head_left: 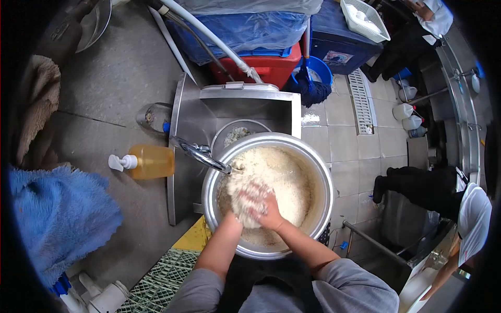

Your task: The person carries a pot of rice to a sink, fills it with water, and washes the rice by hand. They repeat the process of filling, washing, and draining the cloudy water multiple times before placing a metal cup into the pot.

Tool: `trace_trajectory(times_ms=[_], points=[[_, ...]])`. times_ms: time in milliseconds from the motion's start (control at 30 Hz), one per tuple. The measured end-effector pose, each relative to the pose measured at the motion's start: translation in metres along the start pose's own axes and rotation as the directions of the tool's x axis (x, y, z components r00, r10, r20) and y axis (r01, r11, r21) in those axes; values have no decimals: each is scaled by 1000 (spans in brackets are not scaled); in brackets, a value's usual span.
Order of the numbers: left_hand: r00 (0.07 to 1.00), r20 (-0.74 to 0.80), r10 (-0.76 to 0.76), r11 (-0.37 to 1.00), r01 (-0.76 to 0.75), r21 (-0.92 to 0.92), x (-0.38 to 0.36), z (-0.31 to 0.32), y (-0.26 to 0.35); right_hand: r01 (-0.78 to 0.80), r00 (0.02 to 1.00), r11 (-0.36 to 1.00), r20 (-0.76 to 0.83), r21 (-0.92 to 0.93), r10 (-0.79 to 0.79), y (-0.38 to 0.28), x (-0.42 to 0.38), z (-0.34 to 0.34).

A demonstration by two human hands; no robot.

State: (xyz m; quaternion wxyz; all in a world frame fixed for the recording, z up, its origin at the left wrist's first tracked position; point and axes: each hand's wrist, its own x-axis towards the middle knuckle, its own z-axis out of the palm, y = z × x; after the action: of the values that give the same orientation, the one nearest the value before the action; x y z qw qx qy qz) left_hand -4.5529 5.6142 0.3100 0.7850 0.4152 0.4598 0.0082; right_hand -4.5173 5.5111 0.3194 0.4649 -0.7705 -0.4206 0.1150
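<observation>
A large round metal pot (324,172) holds wet white rice (292,193). My left hand (241,208) and my right hand (265,207) are close together inside it, with a clump of rice between and over them. The rice coats my left hand so that little of its fingers shows; my right fingers are bent around the clump and blurred. A curved chrome faucet (201,154) reaches over the pot's left rim, its spout just above my hands. Water around the spout is hard to make out.
Behind the pot is a steel sink (235,107) with a bowl (218,136) in it. A soap pump bottle (151,161) and blue towel (68,219) are at left. A mop (314,88) stands in a blue bucket (323,68). Two people (472,214) are at right.
</observation>
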Motion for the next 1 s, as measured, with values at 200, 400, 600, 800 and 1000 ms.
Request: trace_trajectory(times_ms=[200, 400, 600, 800, 1000], points=[[949, 175, 262, 962, -271, 28, -1, -17, -23, -583, 812, 727, 238, 362, 533, 29, 21, -9], [916, 343, 206, 944, -94, -316, 7, -27, -33, -67, 994, 992, 95, 104, 57, 5, 22, 15], [903, 145, 404, 311, -285, 907, 39, -24, 19, -269, 862, 751, 198, -603, 467, 97, 51, -19], [987, -70, 143, 672, -45, 739, 42, -81, -45, -751, 479, 492, 150, -441, 865, 121, -24, -29], [936, 107, -336, 918, 300, 259, 3, -33, -42, -891, 427, 285, 434, 354, 793, 63, -28, -19]])
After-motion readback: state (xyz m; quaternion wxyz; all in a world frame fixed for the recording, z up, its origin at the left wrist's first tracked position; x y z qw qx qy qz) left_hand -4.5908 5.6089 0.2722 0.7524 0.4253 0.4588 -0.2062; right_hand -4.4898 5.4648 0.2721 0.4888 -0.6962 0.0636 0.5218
